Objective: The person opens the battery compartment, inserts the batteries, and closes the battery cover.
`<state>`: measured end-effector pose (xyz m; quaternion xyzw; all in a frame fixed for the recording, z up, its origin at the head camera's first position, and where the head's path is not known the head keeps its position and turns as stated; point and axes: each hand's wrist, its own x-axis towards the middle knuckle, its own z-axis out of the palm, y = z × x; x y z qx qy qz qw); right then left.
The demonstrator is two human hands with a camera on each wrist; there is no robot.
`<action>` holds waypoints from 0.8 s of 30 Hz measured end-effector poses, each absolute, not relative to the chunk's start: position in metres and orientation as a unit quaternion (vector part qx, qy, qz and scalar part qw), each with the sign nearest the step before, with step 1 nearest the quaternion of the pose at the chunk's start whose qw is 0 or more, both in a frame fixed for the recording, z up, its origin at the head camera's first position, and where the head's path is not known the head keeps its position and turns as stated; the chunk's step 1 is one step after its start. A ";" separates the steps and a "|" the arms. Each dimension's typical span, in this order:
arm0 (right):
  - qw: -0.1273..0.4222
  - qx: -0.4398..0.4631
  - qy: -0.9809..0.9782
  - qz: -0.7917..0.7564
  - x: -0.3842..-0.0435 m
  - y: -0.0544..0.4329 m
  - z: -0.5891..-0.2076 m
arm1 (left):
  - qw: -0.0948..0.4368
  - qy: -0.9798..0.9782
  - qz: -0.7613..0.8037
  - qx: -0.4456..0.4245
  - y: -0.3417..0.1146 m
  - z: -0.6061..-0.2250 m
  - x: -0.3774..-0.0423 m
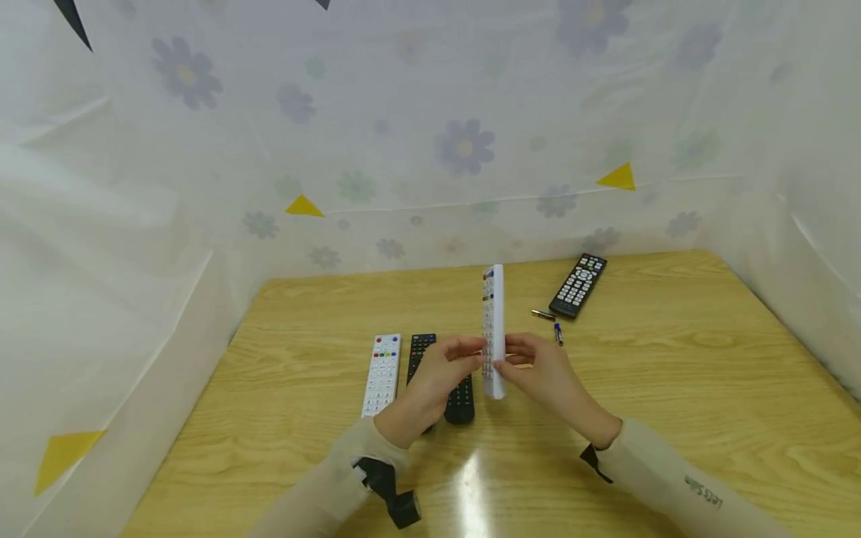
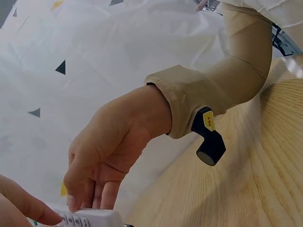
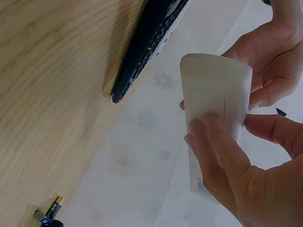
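Observation:
A white remote control (image 1: 498,321) stands on edge between the two hands, its buttons facing left. My left hand (image 1: 430,379) grips its lower part from the button side. From the back side my right hand (image 1: 550,371) holds it with thumb and fingers. In the right wrist view, the right fingers (image 3: 220,142) lie across the battery cover (image 3: 208,101) on the remote's back, and the cover sits in its place. The left wrist view catches just one end of the remote (image 2: 102,217), at the bottom edge.
Left of the hands lie a second white remote (image 1: 382,373) and two black remotes, one (image 1: 460,403) partly behind the left hand. Farther right rests another black remote (image 1: 578,288), beside two small batteries, one dark (image 1: 543,314) and one blue (image 1: 559,334). A patterned white sheet surrounds the wooden table (image 1: 673,359).

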<state>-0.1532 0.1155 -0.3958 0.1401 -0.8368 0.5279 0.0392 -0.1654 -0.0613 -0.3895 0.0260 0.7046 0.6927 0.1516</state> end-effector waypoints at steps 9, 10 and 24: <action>-0.068 0.108 -0.774 0.620 -0.159 0.127 -0.399 | 0.178 0.673 0.717 0.020 -0.063 -0.394 -0.163; -0.080 0.106 -0.767 0.628 -0.159 0.128 -0.400 | 0.183 0.676 0.714 0.019 -0.063 -0.395 -0.163; -0.172 0.081 -0.769 0.611 -0.167 0.133 -0.416 | 0.255 0.692 0.675 0.020 -0.055 -0.406 -0.159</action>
